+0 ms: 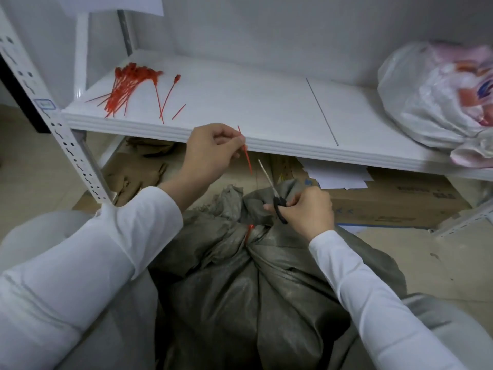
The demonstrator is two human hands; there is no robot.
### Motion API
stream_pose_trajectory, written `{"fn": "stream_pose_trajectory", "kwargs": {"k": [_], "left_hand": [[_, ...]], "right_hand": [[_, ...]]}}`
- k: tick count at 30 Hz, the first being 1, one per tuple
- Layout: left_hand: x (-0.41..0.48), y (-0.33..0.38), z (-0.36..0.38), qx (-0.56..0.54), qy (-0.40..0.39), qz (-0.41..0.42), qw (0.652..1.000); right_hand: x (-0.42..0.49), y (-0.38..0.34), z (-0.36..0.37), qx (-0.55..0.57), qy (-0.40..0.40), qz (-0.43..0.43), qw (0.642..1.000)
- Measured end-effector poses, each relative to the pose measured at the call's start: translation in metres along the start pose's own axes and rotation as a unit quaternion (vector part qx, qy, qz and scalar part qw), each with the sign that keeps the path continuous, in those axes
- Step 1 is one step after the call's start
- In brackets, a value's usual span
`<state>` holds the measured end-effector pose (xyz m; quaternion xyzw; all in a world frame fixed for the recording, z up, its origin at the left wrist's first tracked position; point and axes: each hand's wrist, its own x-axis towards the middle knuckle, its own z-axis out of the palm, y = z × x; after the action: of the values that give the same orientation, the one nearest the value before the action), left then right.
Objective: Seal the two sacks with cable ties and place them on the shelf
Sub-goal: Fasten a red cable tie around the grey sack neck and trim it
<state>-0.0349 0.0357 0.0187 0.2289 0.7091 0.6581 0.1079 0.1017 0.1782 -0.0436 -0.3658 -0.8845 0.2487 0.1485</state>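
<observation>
The white shelf is spanning the upper half of the view, its right end running out of frame. The grey sack is standing on the floor in front of it, between the person's two white sleeves. Its base is being cut off by the lower edge. Its contents are not showing, since the neck is bunched shut with a red cable tie cinched round it and partly buried in the folds. A translucent plastic bag is lying on the shelf's right end, cropped by the edge and holding pink and red packages too blurred to identify. Under the shelf a cardboard box is sitting half hidden, with white papers lying on top. The left hand is pinching a loose red strip in front of the shelf edge, above the sack. The right hand is gripping scissors just above the neck, blades pointing up toward the strip. At the shelf's left end, spare cable ties are lying heaped.
</observation>
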Motion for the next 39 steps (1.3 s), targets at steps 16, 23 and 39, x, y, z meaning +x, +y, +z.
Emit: {"fn": "stream_pose_trajectory", "kwargs": {"k": [16, 23, 39], "left_hand": [[0.054, 0.021, -0.084, -0.056, 0.032, -0.092, 0.994], [0.081, 0.018, -0.101, -0.085, 0.019, -0.139, 0.986], [0.127, 0.009, -0.11, -0.158, 0.033, -0.163, 0.973]], "right_hand": [[0.09, -0.131, 0.038, 0.127, -0.029, 0.052, 0.99], [0.138, -0.177, 0.064, 0.087, -0.045, 0.102, 0.99], [0.184, -0.202, 0.099, 0.095, 0.045, 0.132, 0.986]]}}
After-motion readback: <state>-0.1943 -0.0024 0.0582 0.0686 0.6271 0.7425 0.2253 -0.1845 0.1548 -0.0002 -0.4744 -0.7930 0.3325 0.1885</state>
